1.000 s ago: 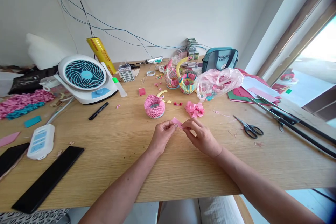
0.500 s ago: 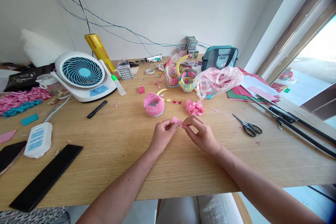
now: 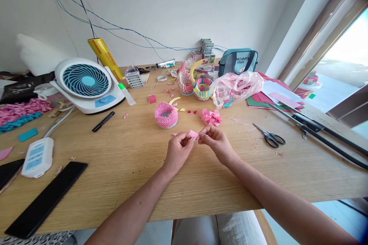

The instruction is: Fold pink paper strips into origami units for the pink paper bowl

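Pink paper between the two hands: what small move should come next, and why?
Probably the right hand should press along the right end of the pink paper while the left hand steadies it: the left hand pinches the paper, and the right hand's fingers are at that end. Whether it is already creased is too small to tell.

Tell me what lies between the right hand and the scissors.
In the head view, a few thin scraps lie between the right hand and the scissors.

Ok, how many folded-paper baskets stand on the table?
3: a pink one beyond the left hand, and, farther back, a striped one with a multicoloured one to its right. Others may be hidden.
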A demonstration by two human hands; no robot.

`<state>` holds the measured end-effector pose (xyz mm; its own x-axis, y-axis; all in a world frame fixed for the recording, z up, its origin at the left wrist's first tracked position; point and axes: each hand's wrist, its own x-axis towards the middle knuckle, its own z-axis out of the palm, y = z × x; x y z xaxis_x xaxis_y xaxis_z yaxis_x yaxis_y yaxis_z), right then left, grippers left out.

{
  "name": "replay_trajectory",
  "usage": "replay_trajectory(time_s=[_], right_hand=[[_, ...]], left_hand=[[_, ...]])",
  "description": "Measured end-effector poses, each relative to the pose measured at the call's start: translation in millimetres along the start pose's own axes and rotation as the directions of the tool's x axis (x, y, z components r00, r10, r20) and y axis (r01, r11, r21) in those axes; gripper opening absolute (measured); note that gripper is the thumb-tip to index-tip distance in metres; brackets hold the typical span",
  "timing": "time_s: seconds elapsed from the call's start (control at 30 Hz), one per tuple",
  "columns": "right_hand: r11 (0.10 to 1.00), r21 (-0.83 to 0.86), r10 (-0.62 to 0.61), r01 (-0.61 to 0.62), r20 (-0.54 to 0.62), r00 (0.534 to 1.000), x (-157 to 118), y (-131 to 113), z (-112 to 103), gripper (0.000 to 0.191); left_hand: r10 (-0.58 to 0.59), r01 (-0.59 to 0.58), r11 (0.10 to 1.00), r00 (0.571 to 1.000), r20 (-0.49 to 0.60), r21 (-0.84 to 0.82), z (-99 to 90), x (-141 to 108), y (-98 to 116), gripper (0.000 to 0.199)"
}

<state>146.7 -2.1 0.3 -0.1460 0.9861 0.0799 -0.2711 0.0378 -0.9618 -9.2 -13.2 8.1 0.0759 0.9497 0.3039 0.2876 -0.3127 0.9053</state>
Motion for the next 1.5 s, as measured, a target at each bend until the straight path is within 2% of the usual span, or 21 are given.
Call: replay_trajectory(time_s=[0.17,0.4,0.73,0.97,1.1,1.2,1.27,1.33,1.43,1.5], right_hand=[[1.0,-0.025,-0.014,0.014,-0.015,1.0,0.8,2.7,1.5,0.035],[0.999,-0.014,-0.044,0.044,0.044,0.998,2.4,8.0,-0.1,0.037],[0.997,-0.037,-0.072,0.074,0.051,0.996,1.6,9.8,1.9,0.034],[0.996,-0.047,-0.073,0.076,0.058,0.996,1.2,16.4,4.2,0.037],[0.996,-0.069,-0.045,0.051,0.09,0.995,1.3,20.4,4.3,0.038],[0.986,-0.156,-0.025,0.052,0.171,0.985,2.0,13.4,-1.1,0.036],[0.982,-0.188,0.008,0.032,0.205,0.979,3.1,6.5,-5.8,0.034],[0.981,-0.193,0.024,0.013,0.187,0.982,4.3,1.7,-9.4,0.033],[0.979,-0.202,-0.007,0.032,0.123,0.992,5.6,1.2,-10.4,0.035],[0.977,-0.201,-0.048,0.066,0.091,0.995,5.8,4.3,-9.3,0.034]], left_hand=[[-0.011,0.011,1.0,1.0,0.007,-0.007,1.3,-1.9,-0.1,0.019],[-0.026,0.027,0.999,1.0,-0.017,0.026,1.7,-1.2,1.3,0.021],[-0.008,0.009,0.998,0.999,-0.032,0.057,2.3,-1.5,0.9,0.02],[-0.025,0.024,1.0,0.999,-0.027,-0.019,2.7,-0.9,-4.8,0.018],[-0.07,0.076,0.989,0.996,0.051,-0.125,0.2,3.0,-8.8,0.022],[-0.048,0.062,0.995,0.986,0.16,-0.084,-4.1,6.6,-8.1,0.023],[-0.053,0.072,0.995,0.964,0.26,-0.066,-6.0,7.6,-7.5,0.023],[-0.088,0.133,0.985,0.937,0.339,-0.111,-6.5,7.3,-8.2,0.022],[-0.161,0.241,0.947,0.928,0.337,-0.211,-5.8,6.6,-11.0,0.02],[-0.184,0.263,0.935,0.934,0.306,-0.24,-6.0,7.0,-12.3,0.019]])
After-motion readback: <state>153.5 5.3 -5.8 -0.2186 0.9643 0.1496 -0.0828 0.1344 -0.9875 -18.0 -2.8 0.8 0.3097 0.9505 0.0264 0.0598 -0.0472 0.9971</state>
